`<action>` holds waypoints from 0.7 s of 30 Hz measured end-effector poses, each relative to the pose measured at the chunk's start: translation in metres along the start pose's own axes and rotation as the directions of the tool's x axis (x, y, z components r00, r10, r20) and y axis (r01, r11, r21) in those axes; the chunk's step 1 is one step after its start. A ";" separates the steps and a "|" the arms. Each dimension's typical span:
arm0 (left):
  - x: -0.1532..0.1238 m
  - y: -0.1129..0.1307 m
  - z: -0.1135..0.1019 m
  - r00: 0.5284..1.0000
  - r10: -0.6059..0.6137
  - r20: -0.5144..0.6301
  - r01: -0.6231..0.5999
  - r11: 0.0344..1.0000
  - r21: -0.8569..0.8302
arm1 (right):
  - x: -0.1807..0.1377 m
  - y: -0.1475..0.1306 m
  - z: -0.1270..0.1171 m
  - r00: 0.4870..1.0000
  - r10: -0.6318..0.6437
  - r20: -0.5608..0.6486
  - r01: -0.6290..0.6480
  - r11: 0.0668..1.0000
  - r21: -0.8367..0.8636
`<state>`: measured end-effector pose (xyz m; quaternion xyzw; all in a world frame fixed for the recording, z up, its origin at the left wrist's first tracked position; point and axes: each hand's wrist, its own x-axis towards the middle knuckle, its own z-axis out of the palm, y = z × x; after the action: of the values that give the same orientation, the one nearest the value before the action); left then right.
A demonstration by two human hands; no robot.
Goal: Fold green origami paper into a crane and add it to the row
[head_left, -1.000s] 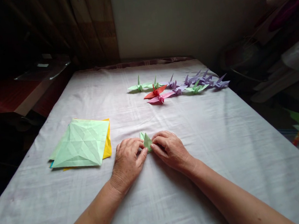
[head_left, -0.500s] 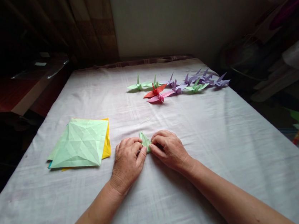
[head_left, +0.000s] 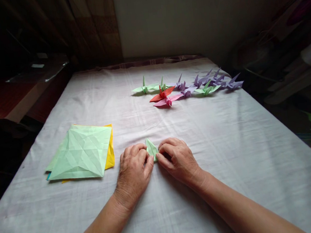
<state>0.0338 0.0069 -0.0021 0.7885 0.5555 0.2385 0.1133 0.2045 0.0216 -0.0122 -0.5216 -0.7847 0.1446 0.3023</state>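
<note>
A small light green folded origami paper [head_left: 151, 149] lies on the cloth-covered table, its narrow point facing away from me. My left hand [head_left: 134, 165] is closed on its left edge, with thumb and fingertips pressed at the paper. From the other side, my right hand [head_left: 177, 159] pinches the right edge between thumb and forefinger. The fingers partly cover both sides of the folded piece.
Left of my hands lies a stack of creased paper sheets [head_left: 79, 151], light green on top with yellow and blue edges showing. Several folded paper cranes [head_left: 167, 101] in green, red, pink and purple stand toward the table's far right. The white cloth [head_left: 145, 222] has slight wrinkles.
The view has shifted slightly. Both hands stay on the green folded paper, and a little more of its face shows between them.
</note>
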 end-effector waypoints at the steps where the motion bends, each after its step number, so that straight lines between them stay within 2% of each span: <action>1: 0.000 0.000 0.000 1.000 -0.002 0.003 0.002 1.000 -0.002 | 0.000 0.000 0.000 1.000 0.001 -0.001 -0.001 1.000 0.004; 21: 0.000 0.001 0.000 1.000 -0.024 0.019 0.024 1.000 0.011 | -0.001 -0.002 0.001 1.000 0.017 -0.002 -0.017 1.000 0.017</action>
<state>0.0346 0.0062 -0.0014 0.7846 0.5651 0.2265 0.1172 0.2028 0.0203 -0.0119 -0.5258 -0.7786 0.1534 0.3062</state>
